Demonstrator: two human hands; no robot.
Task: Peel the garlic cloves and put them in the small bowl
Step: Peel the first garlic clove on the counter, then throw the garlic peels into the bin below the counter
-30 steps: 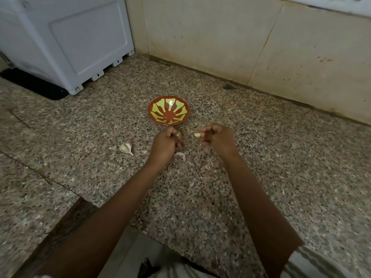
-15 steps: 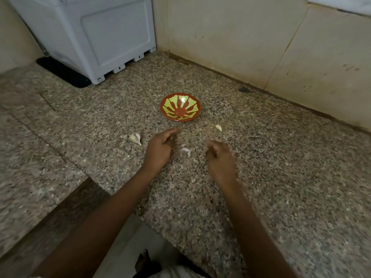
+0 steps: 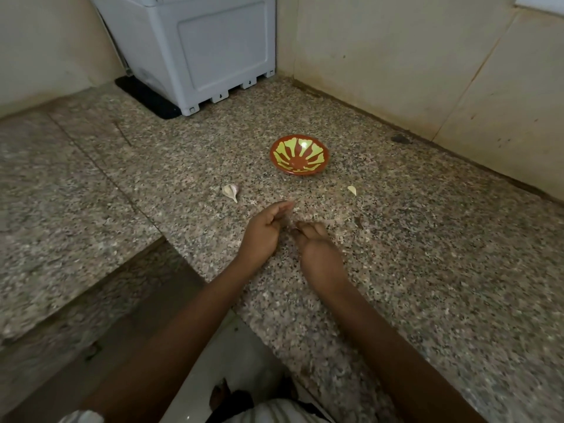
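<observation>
The small red bowl point(image 3: 299, 155) with a yellow-green pattern stands on the granite counter point(image 3: 427, 254) and looks empty. A peeled garlic clove point(image 3: 352, 190) lies to its front right. An unpeeled clove point(image 3: 231, 191) lies to its front left. My left hand point(image 3: 265, 230) rests on its edge on the counter, fingers gently cupped toward the right. My right hand point(image 3: 317, 248) lies close beside it, fingers bent down toward the left palm; its fingertips are blurred and partly hidden. The scrap of skin seen earlier is hidden between the hands.
A grey appliance point(image 3: 195, 47) on a black mat stands at the back left corner. Tiled walls point(image 3: 427, 62) close the back and right. A lower step of counter point(image 3: 61, 209) lies left, and the counter's edge drops off near my body.
My right hand let go of the peeled clove, which now lies on the counter right of the bowl. Both hands pulled back and came together over the skin scrap. The view swung left.
</observation>
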